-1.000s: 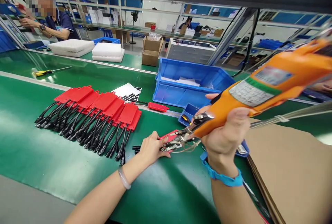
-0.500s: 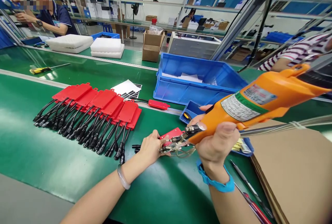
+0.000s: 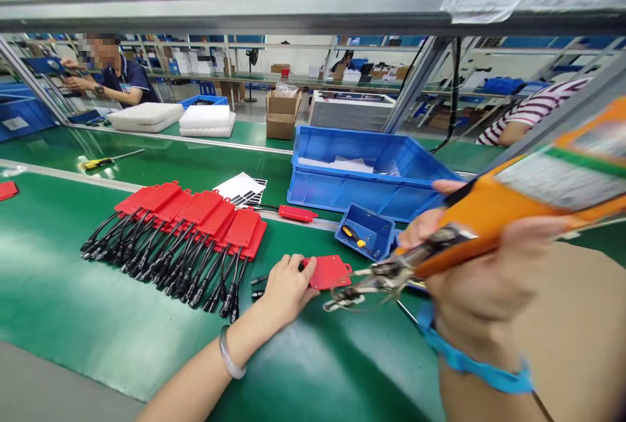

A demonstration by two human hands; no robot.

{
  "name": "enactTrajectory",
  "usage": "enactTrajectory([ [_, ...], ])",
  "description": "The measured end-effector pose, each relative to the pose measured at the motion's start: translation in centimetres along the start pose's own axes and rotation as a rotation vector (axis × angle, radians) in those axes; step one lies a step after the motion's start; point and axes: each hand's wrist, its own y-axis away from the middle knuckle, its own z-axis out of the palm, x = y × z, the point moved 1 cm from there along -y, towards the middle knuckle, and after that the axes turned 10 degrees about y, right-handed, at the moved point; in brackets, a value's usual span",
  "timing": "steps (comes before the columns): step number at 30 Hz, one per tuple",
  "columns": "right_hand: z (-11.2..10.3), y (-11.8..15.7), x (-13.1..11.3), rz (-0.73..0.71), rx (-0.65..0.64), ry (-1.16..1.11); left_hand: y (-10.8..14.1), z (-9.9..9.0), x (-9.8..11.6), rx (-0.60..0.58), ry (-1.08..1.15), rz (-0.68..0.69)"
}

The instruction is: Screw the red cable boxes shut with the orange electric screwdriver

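Observation:
My left hand (image 3: 288,288) is closed on the left end of a flat red plastic case (image 3: 330,272), which lies on the green bench. Black cable ends (image 3: 258,286) stick out on the far side of that hand. In my right hand (image 3: 493,285) is a large orange power screwdriver (image 3: 474,220), held tilted with its metal tip low. The tip is just right of the case and apart from it. Motion blurs the right hand and the tool. To the left lies a row of several similar red cases (image 3: 195,213) with black cables.
Beyond the case stand a small blue tray (image 3: 366,254) with a yellow-handled tool and a large blue bin (image 3: 362,190). A single red case (image 3: 297,214) lies near white paper (image 3: 239,187). Cardboard (image 3: 577,317) is at right, a yellow screwdriver (image 3: 98,163) far left. A person works across the bench.
My right hand has drawn the orange screwdriver rightward, off the red case and away from my left hand. More of the case now shows. The camera view has tilted up.

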Motion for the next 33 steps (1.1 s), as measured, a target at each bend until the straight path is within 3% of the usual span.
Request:
enactTrajectory([
  [3, -1.6, -2.1, -2.0, -0.021, -0.020, 0.005, -2.8, -3.1, -1.2, 0.077, -0.144, -0.043],
  [7, -2.3, -2.7, -1.6, 0.041, -0.083, -0.013, -8.8, -5.7, -5.2, 0.065, -0.172, -0.056],
  [11, -2.6, -2.0, 0.4, 0.120, -0.114, -0.038, -13.3, -5.4, -8.5, -0.055, -0.155, -0.066],
  [14, -2.9, -1.7, 1.3, 0.168, -0.164, -0.052, -14.1, -4.9, -9.5, -0.112, -0.148, -0.072],
  [18, -3.5, -1.8, 1.5, 0.184, -0.178, -0.044, -11.6, -6.5, -10.2, -0.052, -0.156, -0.111],
  [23, -3.6, -2.2, 1.8, 0.175, -0.162, -0.030, -4.0, -8.6, -10.5, 0.147, -0.228, -0.351],
  [27, -2.7, -2.3, 2.5, 0.160, -0.171, -0.081, 0.6, -6.6, -9.5, 0.224, -0.312, -0.520],
  [30, -1.9, -2.1, 2.9, 0.123, -0.179, -0.105, 1.4, -5.0, -9.3, 0.266, -0.345, -0.564],
  [33, -1.3, -1.9, 2.8, 0.107, -0.206, -0.111, 1.3, -5.0, -9.3, 0.282, -0.339, -0.537],
])
